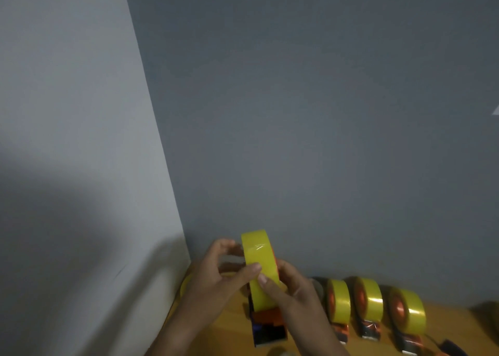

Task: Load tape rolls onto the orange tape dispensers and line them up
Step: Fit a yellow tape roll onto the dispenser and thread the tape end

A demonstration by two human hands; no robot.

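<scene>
Both hands, left hand [216, 277] and right hand [290, 288], grip a yellow tape roll [259, 264] seated on an orange dispenser [267, 320]. Three loaded dispensers [368, 301] line the wooden table [232, 336] at 3 o'clock, against grey walls [297, 112].

**No legible text**

Nothing readable anywhere: no lettering, brand, number or sign on the yellow tape rolls [260, 266], the orange dispensers [370, 328], the wooden tabletop [229, 336] or the grey walls [297, 112]. Too blurred on the dispenser bodies to tell.
</scene>
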